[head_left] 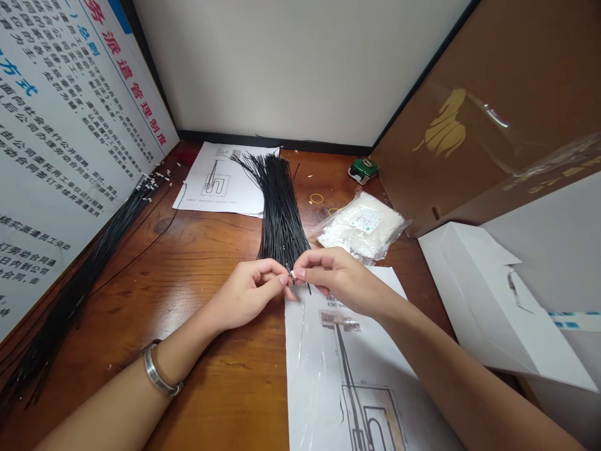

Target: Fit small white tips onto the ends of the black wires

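Hands point(253, 288) point(345, 280), two, one white connector point(293, 274) between, two wire bundles point(283, 210) point(77, 288)

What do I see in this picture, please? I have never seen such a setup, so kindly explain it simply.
There is no machine here: a person works with two bare hands. The picture comes from a head-worn camera looking forward and down. The right hand pinches a small white connector; close beside it, the left hand appears to pinch a thin black wire, though this detail is tiny. Beyond lies a bundle of black wires. On the wooden table also lie a second wire bundle with white ends at left, printed drawings, a clear bag with white contents and a green tape measure.
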The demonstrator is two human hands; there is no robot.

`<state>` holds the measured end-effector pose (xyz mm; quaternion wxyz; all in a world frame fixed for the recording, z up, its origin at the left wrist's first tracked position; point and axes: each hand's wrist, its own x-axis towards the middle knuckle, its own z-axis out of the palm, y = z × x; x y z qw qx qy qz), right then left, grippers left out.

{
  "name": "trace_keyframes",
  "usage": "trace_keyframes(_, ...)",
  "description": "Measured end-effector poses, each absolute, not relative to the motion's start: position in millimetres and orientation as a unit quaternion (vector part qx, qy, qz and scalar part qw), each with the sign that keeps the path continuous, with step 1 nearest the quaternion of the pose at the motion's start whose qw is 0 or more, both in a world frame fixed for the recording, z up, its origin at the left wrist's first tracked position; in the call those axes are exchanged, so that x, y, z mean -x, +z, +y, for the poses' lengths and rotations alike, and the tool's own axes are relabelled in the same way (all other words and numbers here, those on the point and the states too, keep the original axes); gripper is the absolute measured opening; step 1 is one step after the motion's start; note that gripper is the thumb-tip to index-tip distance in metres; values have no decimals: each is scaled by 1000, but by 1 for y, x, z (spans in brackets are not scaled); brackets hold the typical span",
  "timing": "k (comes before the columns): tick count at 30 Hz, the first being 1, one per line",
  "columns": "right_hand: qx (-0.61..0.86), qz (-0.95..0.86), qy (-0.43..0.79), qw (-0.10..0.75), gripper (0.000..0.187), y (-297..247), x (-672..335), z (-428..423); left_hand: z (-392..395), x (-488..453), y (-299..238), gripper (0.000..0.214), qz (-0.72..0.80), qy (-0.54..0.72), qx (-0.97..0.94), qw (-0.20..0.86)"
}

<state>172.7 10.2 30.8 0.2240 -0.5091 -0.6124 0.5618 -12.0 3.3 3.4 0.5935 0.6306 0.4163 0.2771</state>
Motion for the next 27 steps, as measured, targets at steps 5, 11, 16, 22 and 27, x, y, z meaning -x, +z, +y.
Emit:
trace_keyframes(5, 503, -628, 553, 216, 13, 31, -173, 9, 3, 13, 1, 18, 408, 281, -633, 595)
trace_keyframes(11, 499, -636, 550, 210, 14, 33, -172, 8, 3, 14, 1, 18, 408, 282, -636, 590)
trace_keyframes(16, 510, -642, 535, 204, 15, 30, -173, 7, 3, 12, 1, 17, 419, 282, -632, 588)
trace_keyframes(22, 528, -670, 487, 189, 18, 29, -171, 4, 4, 11, 2, 15, 429, 278, -630, 585)
trace_keyframes(27, 553, -692, 431, 171, 18, 33, -168, 2, 3, 10, 4, 15, 433, 278, -642, 568)
